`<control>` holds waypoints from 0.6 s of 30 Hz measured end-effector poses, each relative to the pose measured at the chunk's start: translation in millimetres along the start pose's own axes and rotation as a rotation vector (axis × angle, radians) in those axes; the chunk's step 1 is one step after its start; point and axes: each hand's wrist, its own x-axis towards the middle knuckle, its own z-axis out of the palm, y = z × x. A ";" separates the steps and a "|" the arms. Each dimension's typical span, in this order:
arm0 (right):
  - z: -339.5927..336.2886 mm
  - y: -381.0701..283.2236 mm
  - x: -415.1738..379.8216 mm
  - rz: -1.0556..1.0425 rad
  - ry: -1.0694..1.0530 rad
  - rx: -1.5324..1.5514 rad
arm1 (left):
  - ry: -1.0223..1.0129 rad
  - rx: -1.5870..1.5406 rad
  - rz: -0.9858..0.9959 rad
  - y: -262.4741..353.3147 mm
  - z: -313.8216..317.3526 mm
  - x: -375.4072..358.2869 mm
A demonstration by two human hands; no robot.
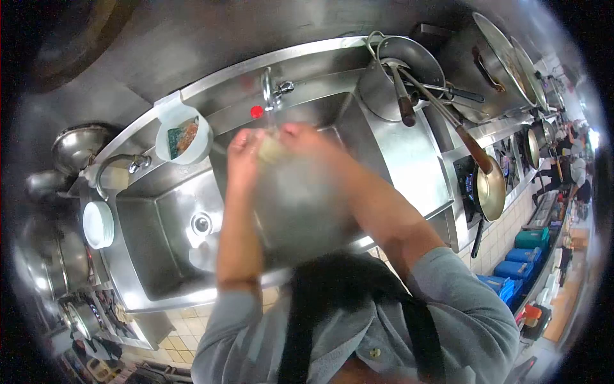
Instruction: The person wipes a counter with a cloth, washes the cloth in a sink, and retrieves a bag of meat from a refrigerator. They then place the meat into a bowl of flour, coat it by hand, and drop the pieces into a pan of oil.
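Observation:
Under the running tap (268, 89), both hands are close together over the right-hand sink basin (364, 153). My left hand (242, 153) is closed, its fingers curled against a small pale yellowish thing (271, 150) that is too blurred to name. From the other side, my right hand (307, 139) closes on the same pale thing; motion smears this hand and its wrist. A round red object (256, 112) sits just behind the left fingertips, beside the tap. Below the hands, a hazy grey blur covers part of the basin.
A white container (167, 137) with a green scouring pad and a scrubber hangs at the back rim. White stacked plates (98, 225) stand left of the left basin (160, 281). At right are a large pot (377, 96) with long-handled tools and a pan (491, 195) by a lit burner.

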 end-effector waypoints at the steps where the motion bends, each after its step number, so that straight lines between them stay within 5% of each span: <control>1: 1.2 -4.0 -2.0 0.034 -0.087 -0.029 | 0.014 -0.164 0.049 2.5 1.7 2.1; 4: 8.4 10.7 20.3 -0.014 -0.028 -0.083 | 0.062 -0.183 0.102 -14.5 -1.1 15.6; 6: 10.4 7.7 34.7 -0.048 0.003 -0.112 | 0.089 0.325 0.266 -25.9 0.2 16.0; 7: 13.0 5.1 41.5 -0.083 0.015 0.022 | 0.075 0.322 0.266 -28.4 -5.6 14.7; 9: 9.9 -0.7 41.8 -0.118 0.028 0.156 | -0.098 0.525 -0.002 -30.7 -18.7 12.7; 12: 8.9 -5.0 24.2 -0.205 -0.048 0.109 | -0.003 0.141 0.033 5.9 3.3 0.9; 14: 5.8 13.2 12.8 0.002 -0.231 -0.046 | 0.199 -0.248 0.074 3.4 -2.0 5.6; 17: 6.4 32.8 5.6 0.033 -0.306 0.067 | 0.233 -0.526 0.023 -1.2 -13.1 13.9; 18: 8.6 27.3 5.7 0.008 -0.160 0.183 | 0.258 -0.521 0.031 -18.0 -19.4 24.8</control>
